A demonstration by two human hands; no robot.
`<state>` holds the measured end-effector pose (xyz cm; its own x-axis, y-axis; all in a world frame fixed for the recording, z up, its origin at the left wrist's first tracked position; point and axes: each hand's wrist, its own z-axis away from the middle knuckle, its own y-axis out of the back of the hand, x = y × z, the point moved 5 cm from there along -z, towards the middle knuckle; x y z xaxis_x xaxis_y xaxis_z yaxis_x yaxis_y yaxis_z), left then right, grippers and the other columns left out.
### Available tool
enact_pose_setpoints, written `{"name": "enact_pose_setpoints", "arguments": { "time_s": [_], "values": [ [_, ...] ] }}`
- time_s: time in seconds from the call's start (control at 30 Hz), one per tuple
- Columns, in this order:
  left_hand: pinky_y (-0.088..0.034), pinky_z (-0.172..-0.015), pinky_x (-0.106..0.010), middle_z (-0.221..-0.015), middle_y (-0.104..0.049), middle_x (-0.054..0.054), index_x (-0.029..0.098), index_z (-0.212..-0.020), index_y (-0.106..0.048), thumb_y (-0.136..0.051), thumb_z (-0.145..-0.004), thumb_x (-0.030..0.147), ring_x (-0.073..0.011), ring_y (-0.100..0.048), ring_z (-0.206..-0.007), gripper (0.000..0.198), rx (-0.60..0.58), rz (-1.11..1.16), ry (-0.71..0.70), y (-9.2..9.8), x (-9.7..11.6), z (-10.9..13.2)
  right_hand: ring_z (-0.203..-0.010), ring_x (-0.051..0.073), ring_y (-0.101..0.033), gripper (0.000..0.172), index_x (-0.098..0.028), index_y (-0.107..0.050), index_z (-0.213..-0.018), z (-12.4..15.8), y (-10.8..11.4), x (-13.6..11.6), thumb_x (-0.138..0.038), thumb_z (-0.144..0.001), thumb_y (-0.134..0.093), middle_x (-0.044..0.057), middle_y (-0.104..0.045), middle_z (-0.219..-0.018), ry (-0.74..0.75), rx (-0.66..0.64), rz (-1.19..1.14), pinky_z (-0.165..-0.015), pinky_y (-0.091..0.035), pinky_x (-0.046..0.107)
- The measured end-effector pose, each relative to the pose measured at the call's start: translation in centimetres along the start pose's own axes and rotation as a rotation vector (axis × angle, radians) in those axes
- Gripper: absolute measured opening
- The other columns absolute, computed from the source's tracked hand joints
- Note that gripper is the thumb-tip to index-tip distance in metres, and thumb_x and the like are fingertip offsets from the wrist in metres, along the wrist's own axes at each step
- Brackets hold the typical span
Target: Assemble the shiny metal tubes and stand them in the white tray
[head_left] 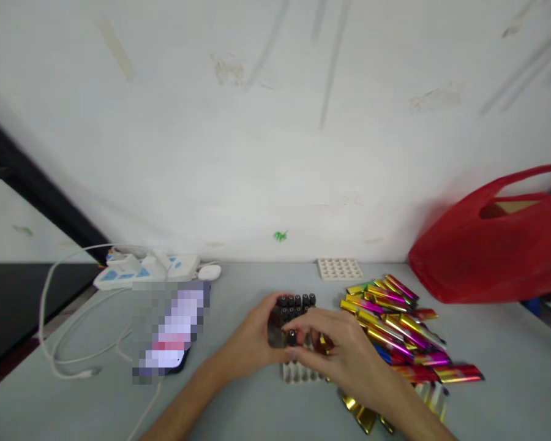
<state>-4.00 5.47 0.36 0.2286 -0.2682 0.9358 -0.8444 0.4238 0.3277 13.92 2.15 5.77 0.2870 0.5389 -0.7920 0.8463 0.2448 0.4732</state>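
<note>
My left hand [256, 335] curves around the left side of a pale tray [298, 372] with round sockets, thumb toward the near side and fingers toward the far side. Rows of small black-topped pieces [298, 301] stand upright in its far part. Over the tray, my right hand [344, 350] pinches a small black-topped piece [292, 337] between thumb and fingers; its lower part is hidden. Close to the right hand lies a loose pile of shiny metallic tubes [390, 327] in gold, magenta and red. My hands cover the middle of the tray.
Against the wall lies a white holed tray [340, 269]. A red bag [496, 245] stands at the right. On the left are a phone [177, 331] with a lit screen, a white power strip [147, 269] and a loose white cable [50, 318].
</note>
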Motion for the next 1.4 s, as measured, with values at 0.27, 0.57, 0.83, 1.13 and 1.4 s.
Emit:
{"name": "enact_pose_setpoints", "arguments": {
  "time_s": [0.27, 0.57, 0.83, 1.13, 1.4],
  "values": [
    [-0.059, -0.101, -0.041, -0.122, -0.078, -0.009, 0.021, -0.14, -0.061, -0.101, -0.075, 0.025, -0.0307, -0.074, -0.112, 0.077, -0.002, 0.036, 0.006, -0.1, 0.3, -0.1, -0.073, 0.016, -0.073, 0.024, -0.025, -0.083, -0.117, 0.1, 0.0, 0.7, -0.031, -0.094, -0.088, 0.0, -0.081, -0.09, -0.034, -0.031, 0.086, -0.071, -0.051, 0.026],
    [-0.059, -0.101, -0.041, -0.124, -0.078, -0.009, 0.02, -0.141, -0.061, -0.102, -0.074, 0.027, -0.0322, -0.074, -0.113, 0.079, 0.008, -0.002, 0.002, 0.0, 0.1, -0.1, -0.072, 0.016, -0.073, 0.022, -0.027, -0.084, -0.119, -0.1, -0.6, 0.4, -0.035, -0.098, -0.084, -0.002, -0.082, -0.086, -0.128, -0.107, 0.097, -0.07, -0.05, 0.025],
    [-0.059, -0.098, -0.039, -0.12, -0.077, -0.006, 0.02, -0.136, -0.061, -0.099, -0.074, 0.022, -0.0295, -0.074, -0.11, 0.072, 0.005, 0.023, 0.006, 0.0, 0.2, -0.1, -0.074, 0.016, -0.074, 0.023, -0.027, -0.083, -0.119, 0.0, -1.1, 0.7, -0.027, -0.097, -0.086, -0.003, -0.082, -0.087, -0.155, -0.071, 0.102, -0.073, -0.05, 0.025],
    [-0.056, -0.105, -0.041, -0.13, -0.076, -0.007, 0.021, -0.137, -0.063, -0.1, -0.073, 0.022, -0.0315, -0.072, -0.119, 0.074, 0.03, -0.045, 0.011, 0.2, 0.4, -0.2, -0.073, 0.015, -0.071, 0.023, -0.03, -0.078, -0.126, -0.1, -1.0, 0.5, -0.028, -0.103, -0.077, -0.005, -0.08, -0.086, -0.16, -0.083, 0.091, -0.072, -0.047, 0.025],
    [-0.053, -0.109, -0.044, -0.137, -0.073, -0.009, 0.023, -0.14, -0.063, -0.104, -0.071, 0.027, -0.0329, -0.068, -0.124, 0.081, 0.045, -0.118, 0.019, 0.3, 0.1, -0.1, -0.062, 0.015, -0.063, 0.017, -0.024, -0.077, -0.111, -0.4, 0.3, 0.7, -0.035, -0.108, -0.065, -0.004, -0.069, -0.071, -0.144, 0.111, 0.114, -0.063, -0.042, 0.027]
  ]
}}
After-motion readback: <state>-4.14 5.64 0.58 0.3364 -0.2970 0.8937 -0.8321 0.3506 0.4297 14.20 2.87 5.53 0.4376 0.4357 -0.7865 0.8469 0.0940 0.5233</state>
